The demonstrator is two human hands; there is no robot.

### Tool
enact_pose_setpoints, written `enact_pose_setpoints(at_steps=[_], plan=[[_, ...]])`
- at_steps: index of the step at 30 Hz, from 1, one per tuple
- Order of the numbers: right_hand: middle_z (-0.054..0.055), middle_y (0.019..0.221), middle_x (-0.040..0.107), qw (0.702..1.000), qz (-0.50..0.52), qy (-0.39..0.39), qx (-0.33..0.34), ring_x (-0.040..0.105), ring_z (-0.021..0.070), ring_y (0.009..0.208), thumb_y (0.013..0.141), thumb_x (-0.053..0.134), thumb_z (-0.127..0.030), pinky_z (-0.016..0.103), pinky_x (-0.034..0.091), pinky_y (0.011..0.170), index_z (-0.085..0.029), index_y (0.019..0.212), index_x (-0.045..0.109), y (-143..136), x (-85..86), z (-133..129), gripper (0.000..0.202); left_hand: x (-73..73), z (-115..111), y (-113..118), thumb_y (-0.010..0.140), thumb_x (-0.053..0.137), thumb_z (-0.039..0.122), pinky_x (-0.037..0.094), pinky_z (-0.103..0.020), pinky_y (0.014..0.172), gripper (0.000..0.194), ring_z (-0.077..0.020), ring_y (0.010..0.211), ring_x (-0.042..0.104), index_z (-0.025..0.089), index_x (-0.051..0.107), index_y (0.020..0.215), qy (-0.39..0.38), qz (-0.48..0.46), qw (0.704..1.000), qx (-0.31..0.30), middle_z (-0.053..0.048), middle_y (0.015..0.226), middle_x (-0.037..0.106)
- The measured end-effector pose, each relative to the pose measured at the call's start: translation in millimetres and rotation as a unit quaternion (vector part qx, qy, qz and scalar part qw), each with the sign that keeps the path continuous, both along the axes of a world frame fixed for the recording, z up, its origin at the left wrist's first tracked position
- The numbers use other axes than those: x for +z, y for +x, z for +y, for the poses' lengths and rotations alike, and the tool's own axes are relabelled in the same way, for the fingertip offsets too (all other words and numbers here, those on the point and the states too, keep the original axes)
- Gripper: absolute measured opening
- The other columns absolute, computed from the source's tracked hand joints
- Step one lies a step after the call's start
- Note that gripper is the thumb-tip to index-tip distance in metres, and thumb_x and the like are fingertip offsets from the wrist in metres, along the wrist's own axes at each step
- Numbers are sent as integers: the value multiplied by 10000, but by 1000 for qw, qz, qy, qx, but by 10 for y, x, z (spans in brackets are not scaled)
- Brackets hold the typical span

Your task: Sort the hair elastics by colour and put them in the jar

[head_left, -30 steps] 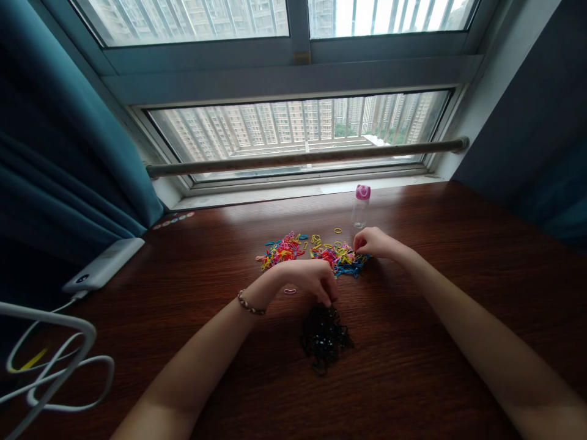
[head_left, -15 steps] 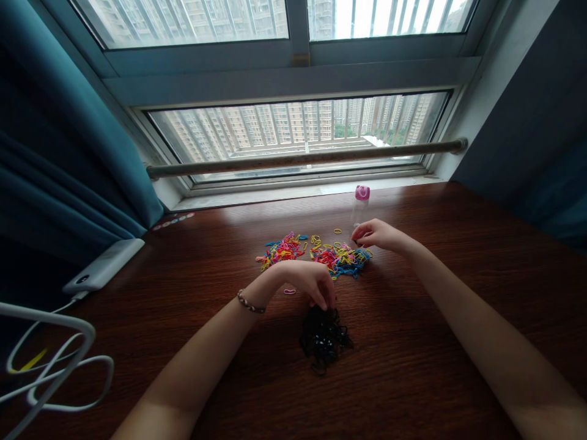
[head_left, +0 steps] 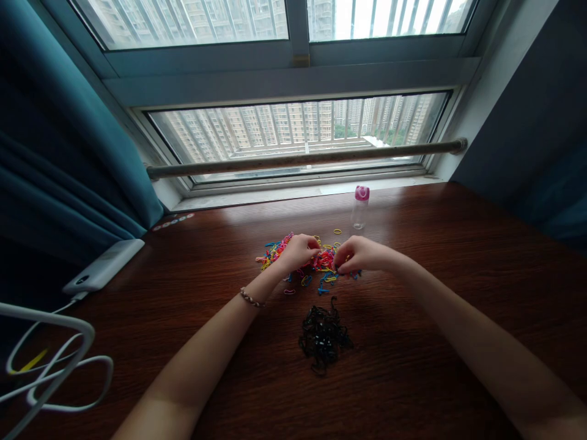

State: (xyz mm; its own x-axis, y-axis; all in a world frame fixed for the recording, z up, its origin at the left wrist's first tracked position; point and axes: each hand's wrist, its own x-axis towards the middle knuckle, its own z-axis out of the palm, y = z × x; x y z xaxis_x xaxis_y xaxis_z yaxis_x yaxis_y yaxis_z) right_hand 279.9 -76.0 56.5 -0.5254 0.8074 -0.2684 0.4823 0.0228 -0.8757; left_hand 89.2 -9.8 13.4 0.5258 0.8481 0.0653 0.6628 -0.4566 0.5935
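Small coloured rubber bands (head_left: pixel 324 259) in red, yellow, blue and pink lie in a loose heap on the dark wooden table. My left hand (head_left: pixel 299 252) rests over the left part of this heap, fingers curled and pressed together; what they hold, if anything, is hidden. At the heap's right side, my right hand (head_left: pixel 360 253) pinches with thumb and finger, a dark bit like a black rubber band (head_left: pixel 338 270) showing at the tips. Closer to me is a separate pile of black rubber bands (head_left: pixel 323 336), with neither hand touching it.
Behind the right hand stands a clear bottle with a pink cap (head_left: pixel 361 208). A white power bank (head_left: pixel 104 266) with a looped white cable (head_left: pixel 77 360) lies at the left, beside a blue curtain (head_left: pixel 82 134). A window with a metal rail (head_left: pixel 302 161) borders the table's far edge.
My left hand has moved away from the black pile, up onto the coloured heap. My right hand has shifted left and nearer, into the heap's right side. Some coloured bands now lie more spread out.
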Motion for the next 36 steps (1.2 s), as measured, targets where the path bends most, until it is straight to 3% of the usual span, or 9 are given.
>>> enact_pose_setpoints(at_steps=[5,8,12,14,20,25,28,33,36], plan=[[-2,607,639,992,11,-25,124,607,97,548,633,413,-17,180,493,538,-116,761,675,-354,-138,-264,307,-13,21,-25,684,593,215,416,-208,595,120,-133,654,571,162,678,751,59,21,997,35,-17,720,659],[5,691,664,986,18,-55,158,623,92,586,613,379,12,162,490,543,-138,823,678,-372,-115,-312,395,-16,17,-26,687,620,261,416,-224,619,142,-137,666,559,166,668,781,103,15,995,9,-27,779,641],[26,713,674,996,2,-19,82,626,104,592,651,424,-33,173,495,525,-133,845,679,-201,-46,-166,336,-60,29,-27,689,640,309,413,-228,646,149,-150,714,555,172,659,744,126,28,989,-78,-28,768,609],[38,727,681,999,-17,22,19,620,107,583,661,451,-50,175,487,501,-127,832,682,-82,-31,-46,297,-89,55,-43,699,630,301,408,-224,636,136,-151,704,554,169,658,714,122,37,988,-85,-26,727,609],[75,717,678,986,-63,86,-127,616,115,585,680,472,-49,172,469,479,-96,806,677,169,-105,201,246,-134,187,-149,716,582,232,411,-226,624,121,-150,671,574,178,684,752,99,45,994,15,-28,723,661],[65,738,690,987,-96,82,-101,620,123,600,679,501,-63,179,471,509,-107,840,679,195,-215,238,244,-110,243,-213,716,562,206,427,-246,649,159,-169,700,594,165,684,809,105,42,990,86,-53,755,676],[46,686,688,975,-150,119,-114,617,126,595,674,508,-66,182,467,539,-119,814,694,216,-257,267,239,-77,231,-212,701,572,202,431,-250,666,183,-170,706,591,166,670,851,138,28,985,102,-51,777,668],[47,748,693,951,-171,219,-138,618,131,651,692,471,-62,198,460,616,-135,821,697,206,-265,269,270,-41,194,-168,721,550,213,426,-231,658,144,-143,667,579,163,674,772,141,-22,988,55,-29,737,662],[36,880,685,944,-125,300,-53,608,133,761,730,441,-66,213,444,700,-171,930,674,105,-284,218,325,-64,166,-130,714,573,234,423,-207,622,138,-128,649,583,156,682,747,68,-38,997,-24,-17,704,665]])
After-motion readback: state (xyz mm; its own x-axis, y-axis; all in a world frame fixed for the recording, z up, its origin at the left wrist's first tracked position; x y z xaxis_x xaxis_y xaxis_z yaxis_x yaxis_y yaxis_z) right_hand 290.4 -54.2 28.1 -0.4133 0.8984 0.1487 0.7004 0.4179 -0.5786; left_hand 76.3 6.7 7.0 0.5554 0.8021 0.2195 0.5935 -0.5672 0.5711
